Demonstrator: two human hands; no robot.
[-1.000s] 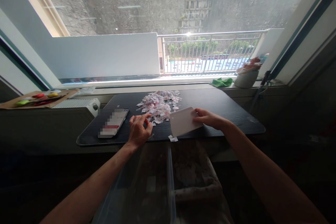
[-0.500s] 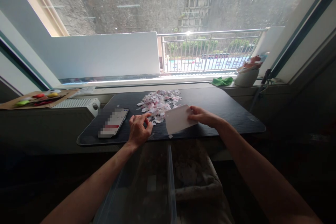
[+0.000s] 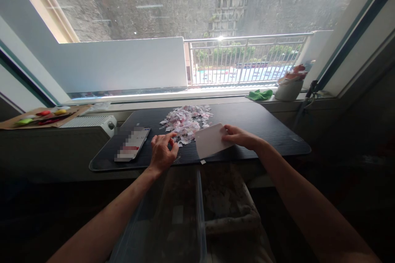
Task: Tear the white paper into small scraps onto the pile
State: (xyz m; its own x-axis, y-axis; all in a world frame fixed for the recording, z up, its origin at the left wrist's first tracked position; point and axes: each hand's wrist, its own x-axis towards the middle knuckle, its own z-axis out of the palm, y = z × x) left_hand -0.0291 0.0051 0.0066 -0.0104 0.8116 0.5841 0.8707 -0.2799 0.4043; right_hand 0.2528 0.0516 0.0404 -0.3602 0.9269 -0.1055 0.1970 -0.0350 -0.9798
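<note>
My right hand grips the right end of a thin white scraper, tilted with its lower edge at the black tabletop. A small paper slip lies just below that edge, at the table's front rim. To the left, my left hand hovers over the table by the near side of a heap of small paper pieces. Its thumb and a finger curl together in a pinch; whatever is between them is too small to make out.
A phone lies on the black table, left of my left hand. Below the front edge are a clear plastic bin and an open bag with paper scraps. A green cloth and a pot sit on the sill.
The scraper has shifted slightly to the right. The loose slip below it has moved a little right and toward the front rim. My left hand keeps nearly the same pose.
</note>
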